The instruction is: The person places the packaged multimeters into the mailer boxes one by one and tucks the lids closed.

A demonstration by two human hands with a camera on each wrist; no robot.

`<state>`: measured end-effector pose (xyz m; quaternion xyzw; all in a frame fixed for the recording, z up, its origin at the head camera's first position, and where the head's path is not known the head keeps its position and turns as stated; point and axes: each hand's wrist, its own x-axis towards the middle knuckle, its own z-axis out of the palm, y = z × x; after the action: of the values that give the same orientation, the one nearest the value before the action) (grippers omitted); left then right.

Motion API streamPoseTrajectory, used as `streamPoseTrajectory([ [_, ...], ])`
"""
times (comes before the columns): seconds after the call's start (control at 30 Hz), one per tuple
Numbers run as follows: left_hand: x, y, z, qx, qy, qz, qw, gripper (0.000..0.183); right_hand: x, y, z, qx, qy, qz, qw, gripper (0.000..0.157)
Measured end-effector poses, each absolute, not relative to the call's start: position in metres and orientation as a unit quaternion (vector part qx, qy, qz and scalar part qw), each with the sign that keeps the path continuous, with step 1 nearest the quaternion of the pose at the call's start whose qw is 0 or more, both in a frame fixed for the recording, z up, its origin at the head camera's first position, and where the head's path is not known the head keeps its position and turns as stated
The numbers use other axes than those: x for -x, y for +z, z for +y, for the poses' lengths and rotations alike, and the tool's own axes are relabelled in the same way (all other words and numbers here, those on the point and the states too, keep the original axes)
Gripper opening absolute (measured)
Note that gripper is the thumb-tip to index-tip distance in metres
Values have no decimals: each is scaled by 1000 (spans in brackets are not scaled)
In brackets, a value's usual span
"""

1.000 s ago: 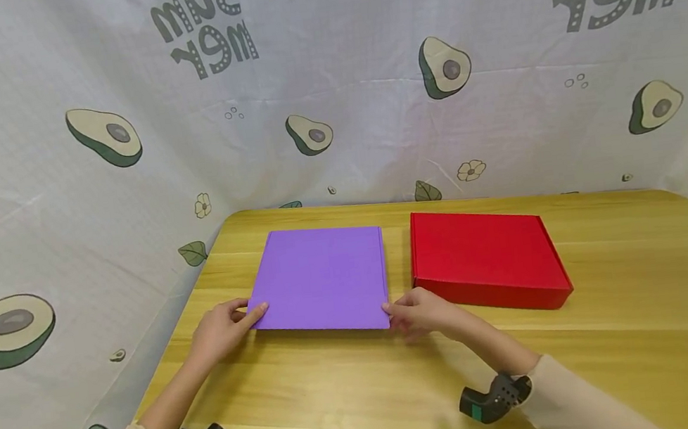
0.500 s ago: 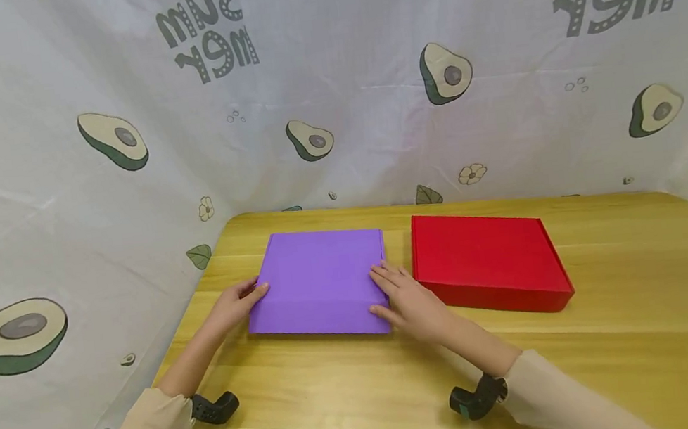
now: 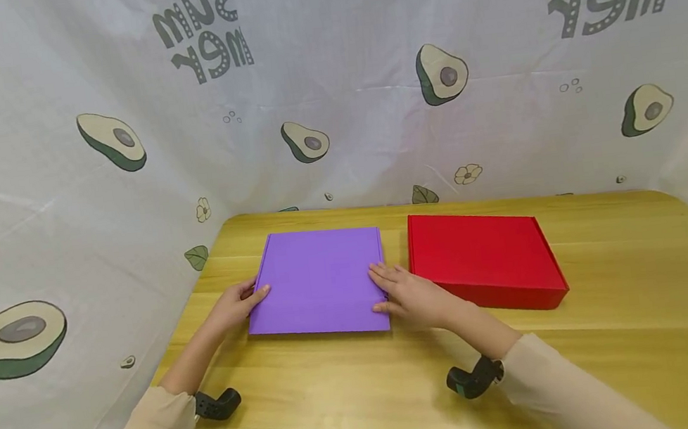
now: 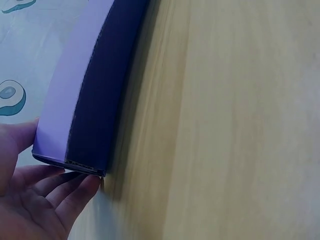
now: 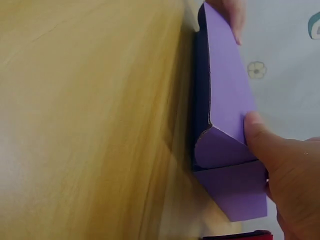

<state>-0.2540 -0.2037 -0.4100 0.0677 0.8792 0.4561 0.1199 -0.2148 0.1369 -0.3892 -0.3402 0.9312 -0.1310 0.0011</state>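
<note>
A purple cardboard box (image 3: pixel 319 274) lies at the table's left with its lid down. The lid's front flap (image 4: pixel 60 115) juts out over the shaded front side, and a side tab (image 5: pixel 220 147) shows at its right end. My left hand (image 3: pixel 233 306) holds the box's left side, thumb on the lid and fingers against the end below. My right hand (image 3: pixel 413 296) rests on the lid's right edge, fingers straight and thumb (image 5: pixel 257 132) near the flap's fold. A closed red box (image 3: pixel 482 252) stands just right of the purple one.
Both boxes sit on a wooden table (image 3: pixel 339 399) toward its back edge. A white curtain (image 3: pixel 361 142) printed with avocados hangs behind and to the left. Black trackers (image 3: pixel 218 404) are strapped to both wrists.
My right hand has gone from the front right corner up onto the lid's right edge. My left hand has slid a little back along the left side. The red box stays put.
</note>
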Motion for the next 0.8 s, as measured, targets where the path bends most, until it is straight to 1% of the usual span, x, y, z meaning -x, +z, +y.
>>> streamPoseTrajectory([
  [0.23,257,-411,-204,-46,482,867,123,68,216,-391,137,341,-115,932,-52,66],
  [0.47,255,-411,-202,-40,479,868,122,68,218,-393,138,352,-91,930,-51,66],
  [0.67,254,-412,-204,-41,478,868,124,66,217,-397,137,368,-68,923,-85,61],
  [0.8,253,-413,-206,-38,483,866,122,67,217,-400,138,378,-71,917,-104,64],
])
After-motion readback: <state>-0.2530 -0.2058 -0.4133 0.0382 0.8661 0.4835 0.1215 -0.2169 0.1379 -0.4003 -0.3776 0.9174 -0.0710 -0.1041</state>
